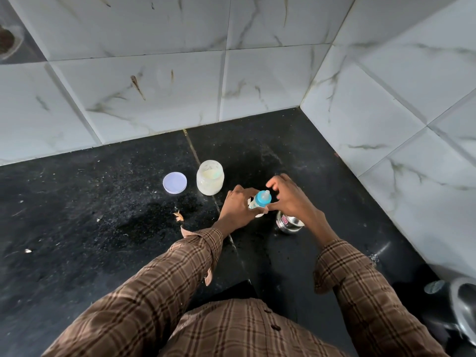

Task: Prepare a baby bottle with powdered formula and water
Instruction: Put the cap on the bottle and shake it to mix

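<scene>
A: Where is the bottle [260, 201]?

B: Just above a black counter [103, 215], near its back right corner, held between both hands. It tilts, with its clear teat and blue collar pointing up and toward the right.

A: How do the hands hold it?

B: The left hand [238, 204] comes from the left, its fingers curled round the pale body below the collar. The right hand [288, 195] sits to the right of the teat; its thumb meets the bottle under the collar, and its fingers arch above the teat, spread and bent. Whether those fingers touch the teat, I cannot tell.

A: What else is on the counter?

B: An open jar [210, 180] holding pale powder stands behind and to the left of the hands. Its round white lid [175, 182] lies flat just left of the jar, apart from it. A small steel pot [289, 223] sits right under the right wrist, close beside the bottle's base. A dry leaf scrap [178, 215] lies left of the left hand.

A: And around it?

B: White marbled tiles [154, 86] form the walls behind and at the right. Both arms wear brown checked sleeves [164, 279].
</scene>
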